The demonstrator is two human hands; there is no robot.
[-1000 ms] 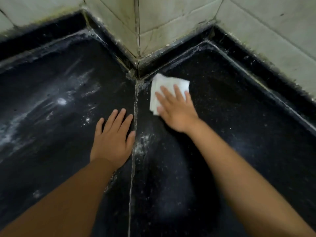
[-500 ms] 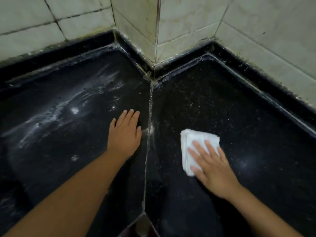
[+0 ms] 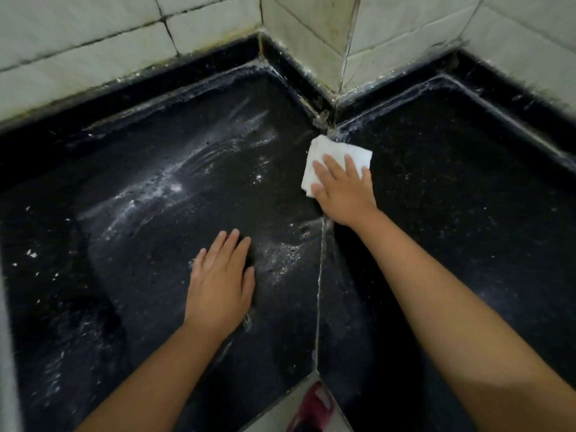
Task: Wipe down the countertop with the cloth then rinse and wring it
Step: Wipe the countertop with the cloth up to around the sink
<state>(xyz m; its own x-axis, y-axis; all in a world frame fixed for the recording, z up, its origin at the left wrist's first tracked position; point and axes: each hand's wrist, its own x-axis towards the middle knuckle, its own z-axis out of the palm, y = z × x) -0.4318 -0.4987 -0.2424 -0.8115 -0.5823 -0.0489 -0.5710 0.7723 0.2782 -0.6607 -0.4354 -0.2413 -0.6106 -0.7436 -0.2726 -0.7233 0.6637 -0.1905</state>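
Near the desk's inner back corner, our right hand (image 3: 344, 190) flat, fingers spread, pressing the white folded cloth (image 3: 335, 157) over the seam, our left hand (image 3: 219, 283) open, palm down, empty, on the wet black desk (image 3: 162, 213).

Home kitchen: black countertop (image 3: 452, 213), tiled wall (image 3: 93, 42).

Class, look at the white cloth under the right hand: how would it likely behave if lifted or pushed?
The cloth looks folded and soft, so it would probably droop when lifted. Pressed flat by the right hand on the countertop, it likely slides easily, though layers may bunch.
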